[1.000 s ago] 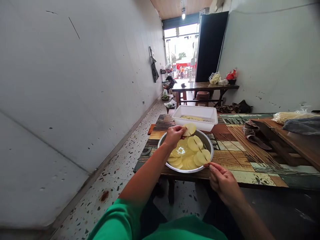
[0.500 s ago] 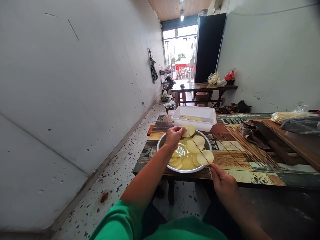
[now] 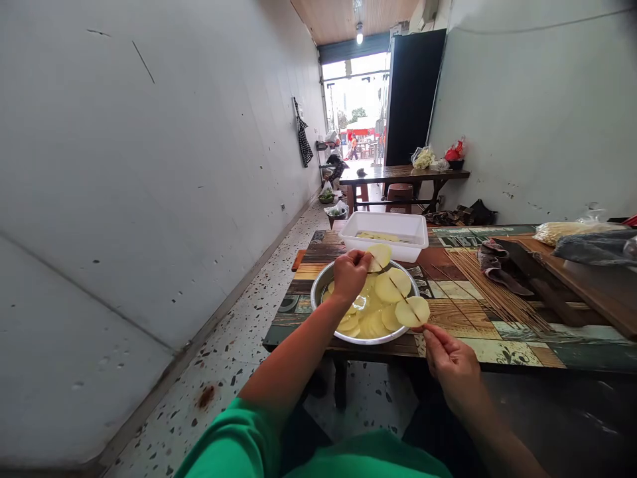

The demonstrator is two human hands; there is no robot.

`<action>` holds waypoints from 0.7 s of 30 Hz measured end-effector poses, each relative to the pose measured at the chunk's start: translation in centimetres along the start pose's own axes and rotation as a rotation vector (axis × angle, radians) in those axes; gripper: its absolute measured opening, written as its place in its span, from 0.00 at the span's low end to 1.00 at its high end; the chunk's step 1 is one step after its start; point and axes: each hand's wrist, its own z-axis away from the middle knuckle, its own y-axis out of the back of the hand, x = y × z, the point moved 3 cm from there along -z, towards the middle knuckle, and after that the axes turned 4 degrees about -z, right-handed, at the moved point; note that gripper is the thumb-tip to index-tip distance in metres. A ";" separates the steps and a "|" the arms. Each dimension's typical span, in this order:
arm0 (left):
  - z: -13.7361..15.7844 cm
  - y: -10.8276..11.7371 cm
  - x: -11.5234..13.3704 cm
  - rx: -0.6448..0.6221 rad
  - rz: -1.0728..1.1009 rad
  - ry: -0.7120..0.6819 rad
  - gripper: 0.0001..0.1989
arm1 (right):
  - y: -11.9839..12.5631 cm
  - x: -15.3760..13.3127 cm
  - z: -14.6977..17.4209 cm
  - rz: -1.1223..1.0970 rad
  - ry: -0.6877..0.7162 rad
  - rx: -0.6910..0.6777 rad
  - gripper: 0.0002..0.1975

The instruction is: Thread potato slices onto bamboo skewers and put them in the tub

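Over a metal basin [image 3: 318, 292], a thin skewer runs through three round, pale yellow potato slices [image 3: 393, 285]. My right hand [image 3: 454, 362] pinches the skewer's near end, beside the lowest slice. At the upper end, the fingers of my left hand [image 3: 350, 272] are closed on the edge of the farthest potato slice [image 3: 379, 257]. More potato slices [image 3: 368, 323] lie in liquid in the basin below. Just behind it stands a white plastic tub [image 3: 413, 252] with some slices on its bottom.
Many loose skewers [image 3: 490, 292] lie on the patterned table [image 3: 462, 358] to the right. Near them are a crumpled cloth [image 3: 495, 265], a dark cleaver [image 3: 540, 282], a wooden board [image 3: 587, 285] and plastic bags. A second table [image 3: 383, 174] stands farther back.
Both hands have shifted slightly to the right with the skewer. The slices have turned to face me more flatly, and the view has moved a little.
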 end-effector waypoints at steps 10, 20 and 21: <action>0.4 0.2 1.2 -0.028 -0.004 -0.037 0.07 | 0.0 1.1 -0.4 0.335 0.253 0.115 0.22; 1.2 -1.0 1.5 -0.231 0.739 0.379 0.19 | 0.0 0.6 -1.0 0.277 0.243 0.089 0.23; 1.4 -1.0 1.6 -0.244 0.751 0.390 0.21 | -0.1 0.5 -1.0 0.277 0.238 0.089 0.23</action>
